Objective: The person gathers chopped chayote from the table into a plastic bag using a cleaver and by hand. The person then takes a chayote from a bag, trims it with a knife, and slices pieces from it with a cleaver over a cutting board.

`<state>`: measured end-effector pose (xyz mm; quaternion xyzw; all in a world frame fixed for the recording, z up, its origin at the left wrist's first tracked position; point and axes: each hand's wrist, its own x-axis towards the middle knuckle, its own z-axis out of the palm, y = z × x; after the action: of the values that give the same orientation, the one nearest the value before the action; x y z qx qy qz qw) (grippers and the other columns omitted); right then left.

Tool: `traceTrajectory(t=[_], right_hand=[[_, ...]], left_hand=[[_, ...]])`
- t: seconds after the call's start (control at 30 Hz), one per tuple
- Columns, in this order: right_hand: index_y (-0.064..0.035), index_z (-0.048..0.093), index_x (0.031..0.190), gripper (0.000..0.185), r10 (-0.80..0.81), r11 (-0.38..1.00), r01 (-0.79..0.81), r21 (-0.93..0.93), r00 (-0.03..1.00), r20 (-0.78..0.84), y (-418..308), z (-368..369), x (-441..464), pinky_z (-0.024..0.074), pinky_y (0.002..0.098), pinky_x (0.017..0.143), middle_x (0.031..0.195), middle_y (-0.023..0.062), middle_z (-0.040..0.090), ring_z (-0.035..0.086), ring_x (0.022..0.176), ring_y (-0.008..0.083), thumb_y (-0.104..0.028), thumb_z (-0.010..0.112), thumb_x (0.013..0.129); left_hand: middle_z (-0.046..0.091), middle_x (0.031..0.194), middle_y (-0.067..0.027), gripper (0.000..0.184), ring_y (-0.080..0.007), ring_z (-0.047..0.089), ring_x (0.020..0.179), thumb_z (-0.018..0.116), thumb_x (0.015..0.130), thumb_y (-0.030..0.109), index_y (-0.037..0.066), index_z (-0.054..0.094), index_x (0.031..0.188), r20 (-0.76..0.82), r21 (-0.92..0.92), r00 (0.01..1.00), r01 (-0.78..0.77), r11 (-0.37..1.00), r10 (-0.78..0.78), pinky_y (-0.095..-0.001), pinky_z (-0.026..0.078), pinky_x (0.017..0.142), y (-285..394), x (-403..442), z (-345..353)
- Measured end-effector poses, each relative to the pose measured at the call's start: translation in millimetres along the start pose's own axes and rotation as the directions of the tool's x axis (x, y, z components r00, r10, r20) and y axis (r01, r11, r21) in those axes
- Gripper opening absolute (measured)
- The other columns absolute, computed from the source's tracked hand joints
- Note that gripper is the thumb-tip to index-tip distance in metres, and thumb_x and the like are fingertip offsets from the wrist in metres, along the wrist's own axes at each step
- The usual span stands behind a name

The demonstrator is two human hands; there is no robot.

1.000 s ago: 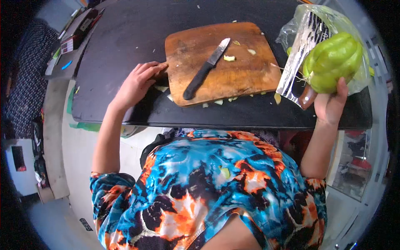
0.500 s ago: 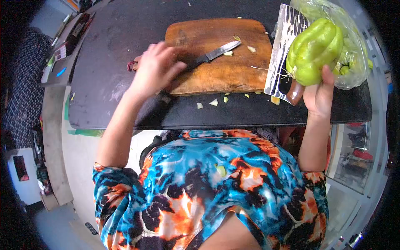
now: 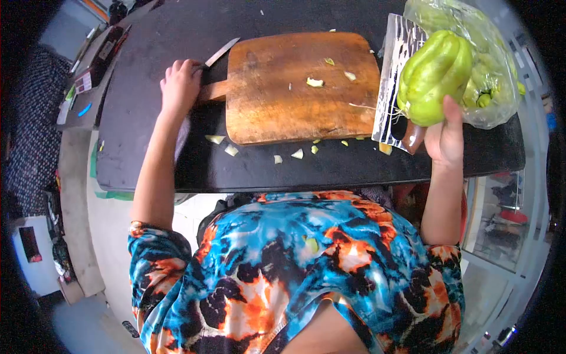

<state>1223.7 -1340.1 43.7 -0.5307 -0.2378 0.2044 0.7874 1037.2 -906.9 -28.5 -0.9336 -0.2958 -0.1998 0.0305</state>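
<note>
My left hand [image 3: 180, 88] is closed around the dark handle of a knife [image 3: 223, 52], whose blade points up and right beside the board's far left corner. The wooden cutting board [image 3: 283, 115] has its short handle pointing left, just by that hand. In my right hand [image 3: 445, 138] is a green chayote [image 3: 435, 74] with thin pale roots at its lower end. The fingers are mostly hidden beneath it; the thumb shows at its side. Under the chayote is a flat black-and-silver patterned piece [image 3: 386, 88] that I cannot identify.
A clear plastic bag [image 3: 495, 94] with more chayotes lies at the right of the black table [image 3: 141, 141]. Pale vegetable scraps [image 3: 315, 82] are on the board, and others [image 3: 231, 151] lie along its near edge. Small boxes [image 3: 106, 44] stand at the far left.
My left hand has moved left and now grips the knife, which has gone from the board to its left side. The chayote in my right hand has shifted slightly left.
</note>
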Motion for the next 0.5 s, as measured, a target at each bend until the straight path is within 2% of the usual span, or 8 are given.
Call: traceTrajectory(t=[0.07,0.17,0.2,0.27,0.3,0.37,0.4,0.5], right_hand=[[-0.0017,0.046,0.128,0.055,0.025,1.0,-0.025,0.01,1.0,-0.017,-2,16,2,0.0382,0.037,0.099,0.122,0.0064,0.055,0.051,0.113,0.0188,-0.027,0.065,0.084],[-0.0001,0.051,0.124,0.051,0.026,0.997,-0.025,-0.07,1.0,0.017,-9,52,3,0.0412,0.0341,0.095,0.117,0.0076,0.058,0.055,0.108,0.0174,-0.024,0.067,0.082],[0.0,0.05,0.124,0.052,0.041,0.992,-0.033,-0.123,0.997,0.064,-11,59,3,0.0423,0.0337,0.094,0.117,0.0081,0.058,0.055,0.107,0.0173,-0.025,0.067,0.082],[0.0006,0.049,0.124,0.054,0.069,0.984,-0.045,-0.175,0.989,0.13,-13,72,1,0.0446,0.0321,0.091,0.114,0.0081,0.059,0.056,0.104,0.0166,-0.024,0.068,0.08],[0.0004,0.049,0.124,0.054,0.064,0.981,-0.032,-0.19,0.984,0.165,-16,79,-1,0.0446,0.032,0.091,0.114,0.0079,0.059,0.056,0.104,0.0164,-0.024,0.068,0.08],[-0.0001,0.049,0.124,0.054,0.056,0.982,-0.012,-0.186,0.971,0.232,-16,86,-1,0.0448,0.0312,0.09,0.113,0.0076,0.058,0.056,0.103,0.016,-0.023,0.069,0.079],[-0.0001,0.048,0.125,0.055,0.121,0.975,-0.067,-0.213,0.96,0.252,-18,86,0,0.0448,0.0308,0.09,0.114,0.0078,0.058,0.055,0.105,0.0158,-0.023,0.069,0.079],[0.0,0.047,0.126,0.057,0.147,0.979,-0.103,-0.174,0.952,0.268,-21,101,9,0.0445,0.0311,0.092,0.116,0.0078,0.057,0.055,0.106,0.0158,-0.023,0.07,0.08]], left_hand=[[0.059,0.111,-0.0105,0.03,-0.0319,0.054,0.105,0.056,0.088,0.033,0.014,0.062,0.109,-0.119,-0.136,0.983,-0.154,0.979,0.138,-0.0448,0.045,0.086,25,15,3],[0.058,0.116,-0.0128,0.045,-0.033,0.052,0.109,0.052,0.089,0.047,0.011,0.058,0.116,-0.077,-0.298,0.977,-0.211,0.931,0.197,-0.0463,0.044,0.09,82,43,10],[0.054,0.121,-0.0123,0.051,-0.0329,0.049,0.113,0.049,0.088,0.053,0.013,0.056,0.119,-0.003,-0.373,0.977,-0.197,0.907,0.211,-0.0516,0.04,0.093,93,52,24],[0.049,0.125,-0.0136,0.053,-0.0339,0.045,0.118,0.047,0.089,0.055,0.017,0.049,0.126,0.007,-0.112,0.976,-0.217,0.97,0.219,-0.0548,0.036,0.094,125,38,20],[0.045,0.128,-0.012,0.058,-0.0326,0.04,0.122,0.045,0.088,0.059,0.018,0.044,0.13,0.034,-0.138,0.972,-0.226,0.964,0.232,-0.0585,0.032,0.095,122,40,27],[0.047,0.127,-0.0115,0.058,-0.0327,0.04,0.121,0.046,0.087,0.059,0.017,0.048,0.127,0.03,-0.168,0.971,-0.228,0.959,0.236,-0.059,0.03,0.096,120,37,26],[0.047,0.126,-0.0112,0.059,-0.0327,0.039,0.121,0.046,0.086,0.059,0.016,0.049,0.126,0.031,-0.183,0.972,-0.225,0.957,0.234,-0.0592,0.029,0.097,120,34,24],[0.047,0.123,-0.0125,0.053,-0.0313,0.04,0.12,0.046,0.089,0.054,0.014,0.052,0.123,-0.027,-0.268,0.965,-0.258,0.928,0.261,-0.0571,0.029,0.098,120,34,10]])
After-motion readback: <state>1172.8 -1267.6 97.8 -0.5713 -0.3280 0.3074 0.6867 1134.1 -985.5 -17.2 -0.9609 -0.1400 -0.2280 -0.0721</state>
